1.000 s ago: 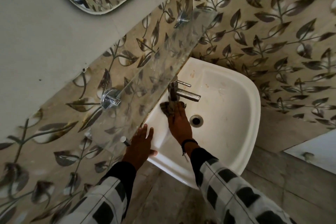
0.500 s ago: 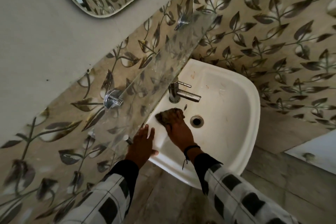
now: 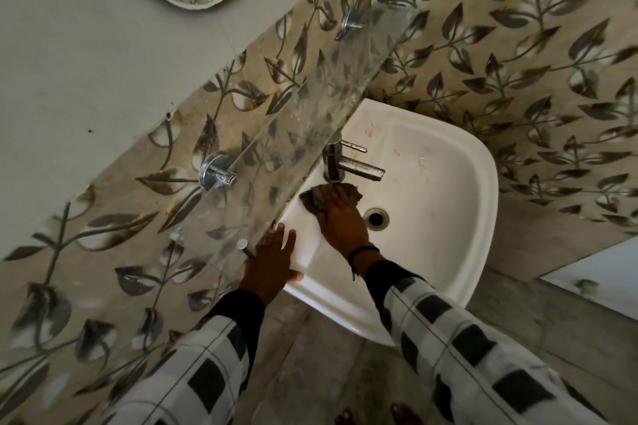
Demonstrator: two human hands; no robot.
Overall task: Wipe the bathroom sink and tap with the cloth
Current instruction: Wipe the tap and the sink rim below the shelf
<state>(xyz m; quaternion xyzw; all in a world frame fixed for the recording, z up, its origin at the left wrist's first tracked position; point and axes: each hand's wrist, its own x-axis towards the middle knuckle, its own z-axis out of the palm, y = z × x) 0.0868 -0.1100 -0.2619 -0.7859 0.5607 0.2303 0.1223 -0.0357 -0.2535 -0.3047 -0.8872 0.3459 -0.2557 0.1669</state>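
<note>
On the white ceramic corner sink [image 3: 448, 235], just below its chrome tap [image 3: 348, 166], the right hand [image 3: 341, 221] presses a crumpled brown cloth [image 3: 316, 200] down with flat fingers, while the left hand [image 3: 272, 260] rests straight-fingered on the rim.

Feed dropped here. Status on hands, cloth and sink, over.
Left hand flat on sink rim. Right hand pressing cloth at tap base. Glass shelf overhangs tap.
</note>
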